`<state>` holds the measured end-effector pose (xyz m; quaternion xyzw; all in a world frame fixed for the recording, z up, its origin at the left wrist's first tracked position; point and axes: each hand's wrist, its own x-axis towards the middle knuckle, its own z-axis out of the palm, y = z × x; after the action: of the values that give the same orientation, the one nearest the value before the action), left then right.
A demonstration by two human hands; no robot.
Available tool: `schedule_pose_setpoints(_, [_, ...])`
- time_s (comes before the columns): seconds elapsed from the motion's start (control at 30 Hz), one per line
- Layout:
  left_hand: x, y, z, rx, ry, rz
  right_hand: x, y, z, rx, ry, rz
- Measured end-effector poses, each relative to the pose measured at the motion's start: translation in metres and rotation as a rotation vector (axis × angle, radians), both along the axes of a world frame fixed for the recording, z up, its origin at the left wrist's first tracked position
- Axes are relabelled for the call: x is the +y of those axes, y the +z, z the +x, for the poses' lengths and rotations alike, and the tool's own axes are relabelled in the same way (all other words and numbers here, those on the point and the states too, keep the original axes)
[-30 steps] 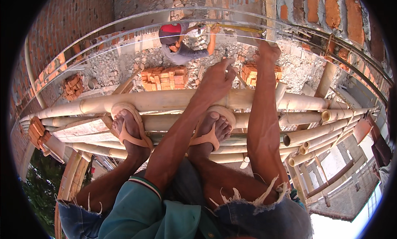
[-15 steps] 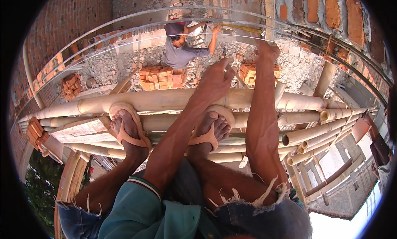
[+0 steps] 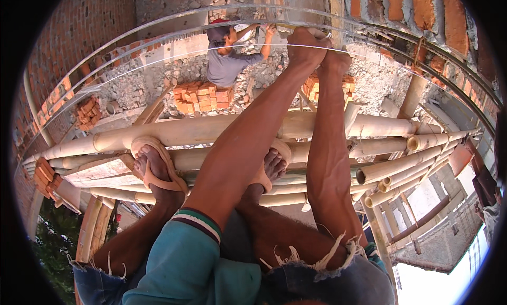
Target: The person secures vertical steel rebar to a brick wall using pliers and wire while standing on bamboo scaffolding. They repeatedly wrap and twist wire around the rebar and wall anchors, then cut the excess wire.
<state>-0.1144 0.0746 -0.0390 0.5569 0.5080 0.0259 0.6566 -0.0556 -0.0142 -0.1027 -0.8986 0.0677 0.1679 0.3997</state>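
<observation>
My left hand (image 3: 307, 45) is reached far forward, its fingers curled closed. A yellow tape measure blade (image 3: 285, 26) runs from a co-worker's hand (image 3: 270, 29) to the fingers of my left hand, where its end is hidden. Close beside it, my right hand (image 3: 335, 61) is also closed; what it grips does not show. A pale taut string (image 3: 248, 44) crosses the view at the height of my hands. The co-worker (image 3: 228, 62), in a grey shirt and dark red cap, stands lower down beyond the scaffold.
My sandalled feet (image 3: 158, 165) rest on bamboo poles (image 3: 200, 130). Brick stacks (image 3: 203, 98) stand on rubble below. Long thin rods (image 3: 158, 36) curve across ahead. A rough brick wall (image 3: 422, 20) rises at right; loose bricks (image 3: 46, 177) lie at the scaffold's left end.
My left hand has moved forward and right, from above the front pole to beside my right hand, and its fingers have closed. My right hand has shifted slightly left.
</observation>
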Motion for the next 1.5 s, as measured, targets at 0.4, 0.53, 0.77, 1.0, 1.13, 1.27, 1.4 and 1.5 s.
schedule_pose_setpoints(0.4, [-0.006,-0.008,0.012,0.105,0.104,-0.008,0.007,0.025,-0.003,0.213,-0.173,0.192])
schedule_pose_setpoints(0.53, [-0.009,-0.007,0.013,0.081,0.174,0.005,0.008,0.031,-0.004,0.12,-0.09,0.134])
schedule_pose_setpoints(0.77, [-0.01,-0.008,0.021,0.108,0.2,0.031,-0.003,0.009,-0.001,0.049,0.164,-0.099])
schedule_pose_setpoints(1.0, [-0.02,-0.01,0.019,0.002,0.308,0.084,-0.006,0.022,0.003,-0.001,0.225,-0.286])
schedule_pose_setpoints(1.13, [-0.015,-0.012,0.024,0.099,0.234,-0.003,0.011,0.044,-0.006,0.047,0.09,-0.163])
schedule_pose_setpoints(1.27, [-0.019,-0.017,0.023,0.036,0.27,0.073,0.02,0.051,-0.008,0.034,0.087,-0.307])
schedule_pose_setpoints(1.4, [-0.022,-0.027,0.025,-0.001,0.286,0.048,0.014,0.051,-0.004,0.034,0.149,-0.316])
schedule_pose_setpoints(1.5, [-0.022,-0.03,0.024,-0.032,0.294,0.001,0.012,0.049,-0.007,0.026,0.136,-0.166])
